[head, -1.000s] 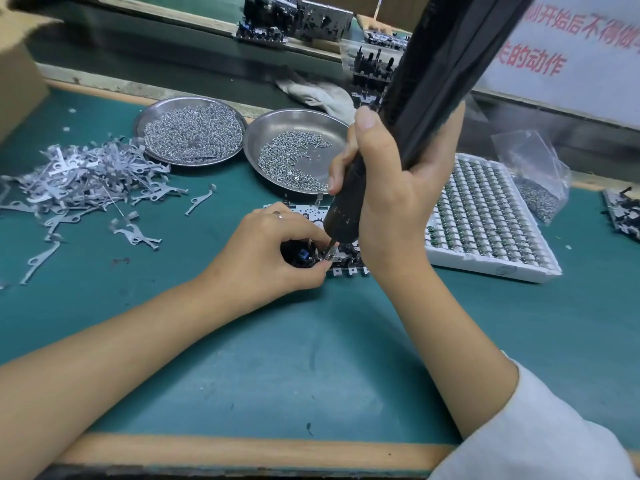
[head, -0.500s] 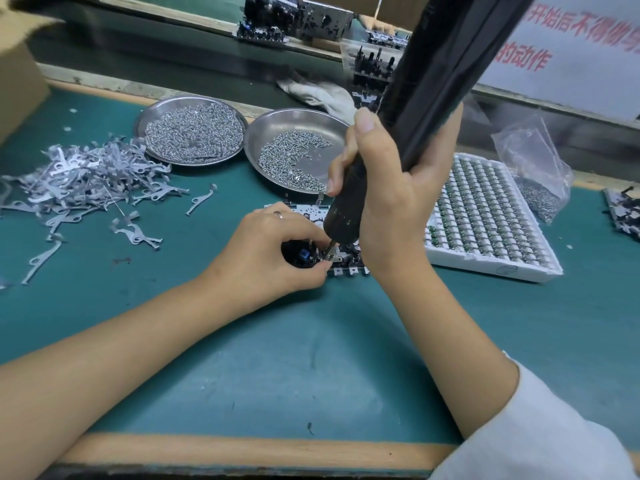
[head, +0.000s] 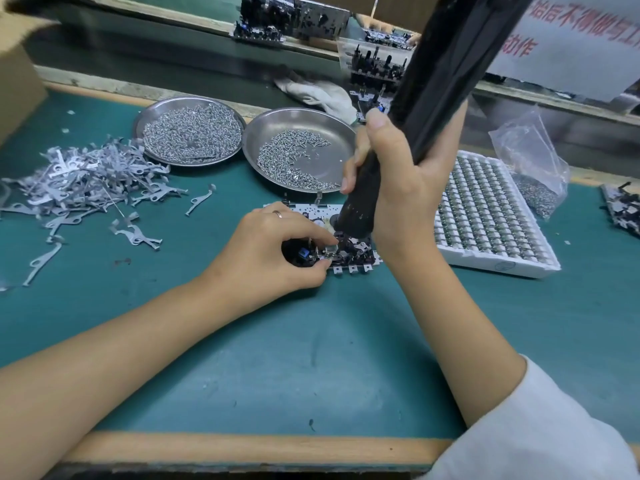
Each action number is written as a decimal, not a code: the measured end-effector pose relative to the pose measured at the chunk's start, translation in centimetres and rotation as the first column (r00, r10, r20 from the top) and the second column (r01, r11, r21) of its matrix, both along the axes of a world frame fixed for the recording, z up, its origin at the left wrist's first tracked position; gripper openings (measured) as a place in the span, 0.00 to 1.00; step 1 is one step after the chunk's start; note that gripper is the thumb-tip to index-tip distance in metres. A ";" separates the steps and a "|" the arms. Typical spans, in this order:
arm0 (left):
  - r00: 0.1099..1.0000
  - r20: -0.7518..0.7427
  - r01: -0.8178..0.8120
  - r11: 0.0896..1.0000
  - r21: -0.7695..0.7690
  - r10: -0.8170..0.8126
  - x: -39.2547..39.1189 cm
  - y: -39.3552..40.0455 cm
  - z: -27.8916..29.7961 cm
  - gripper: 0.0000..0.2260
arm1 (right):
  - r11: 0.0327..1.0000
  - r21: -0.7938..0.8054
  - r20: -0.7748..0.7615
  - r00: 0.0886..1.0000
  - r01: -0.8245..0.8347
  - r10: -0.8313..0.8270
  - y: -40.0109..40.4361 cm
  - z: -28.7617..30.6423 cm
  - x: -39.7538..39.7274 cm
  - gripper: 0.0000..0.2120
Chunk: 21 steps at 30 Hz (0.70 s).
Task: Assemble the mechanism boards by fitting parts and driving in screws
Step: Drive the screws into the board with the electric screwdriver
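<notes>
A: We're looking at the green bench mat (head: 311,358), wooden strip along the near edge. What's sitting on it?

B: We're seeing a heap of flat metal levers (head: 76,181) lying far left, two steel dishes of screws (head: 192,133) (head: 298,150) sitting side by side behind centre, and the mechanism board (head: 349,251) lying mid-mat.

A: Right side?

B: A white tray of small parts (head: 485,216) is sitting there, a plastic bag (head: 530,168) just behind it.

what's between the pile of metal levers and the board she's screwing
In the head view, mostly bare green mat, with a few stray levers lying loose between the lever pile and the mechanism board.
</notes>
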<state>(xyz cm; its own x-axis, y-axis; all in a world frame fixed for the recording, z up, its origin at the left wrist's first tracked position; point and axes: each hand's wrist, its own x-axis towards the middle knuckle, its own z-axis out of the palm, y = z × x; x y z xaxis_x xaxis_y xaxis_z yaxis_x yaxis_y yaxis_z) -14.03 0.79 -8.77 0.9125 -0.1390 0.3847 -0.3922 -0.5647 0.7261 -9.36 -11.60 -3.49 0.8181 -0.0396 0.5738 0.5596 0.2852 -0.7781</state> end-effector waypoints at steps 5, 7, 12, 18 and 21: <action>1.000 0.010 0.013 1.000 -0.005 -0.013 -0.1 0.0 0.0 0.10 | 1.000 -0.003 -0.009 1.000 -0.005 0.005 -0.1 0.0 -0.1 0.12; 1.000 0.017 0.019 1.000 0.008 -0.019 0.0 0.0 0.0 0.11 | 1.000 -0.024 -0.012 1.000 0.003 -0.003 -0.3 0.0 -0.1 0.12; 0.999 0.015 0.037 0.999 -0.002 -0.037 0.1 0.3 0.1 0.13 | 0.991 -0.088 -0.008 0.995 0.103 -0.104 -1.2 0.1 -0.4 0.23; 0.995 -0.022 -0.102 0.961 -0.255 0.100 0.5 0.5 0.4 0.08 | 0.833 -0.215 0.058 0.859 0.509 -0.509 -2.6 -1.8 -2.8 0.05; 0.976 0.004 -0.203 0.922 -0.329 0.216 1.1 1.0 0.8 0.07 | 0.416 -0.865 0.219 0.956 0.282 -0.193 -1.7 -4.4 -5.0 0.13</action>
<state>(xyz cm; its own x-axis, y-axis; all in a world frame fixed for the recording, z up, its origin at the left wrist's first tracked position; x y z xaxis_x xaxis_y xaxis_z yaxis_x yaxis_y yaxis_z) -12.97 1.82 -8.00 0.8902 0.1923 0.4130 -0.3229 -0.3733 0.8697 -14.35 -13.30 -7.90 0.8145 0.3358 0.4731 0.5570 -0.6808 -0.4756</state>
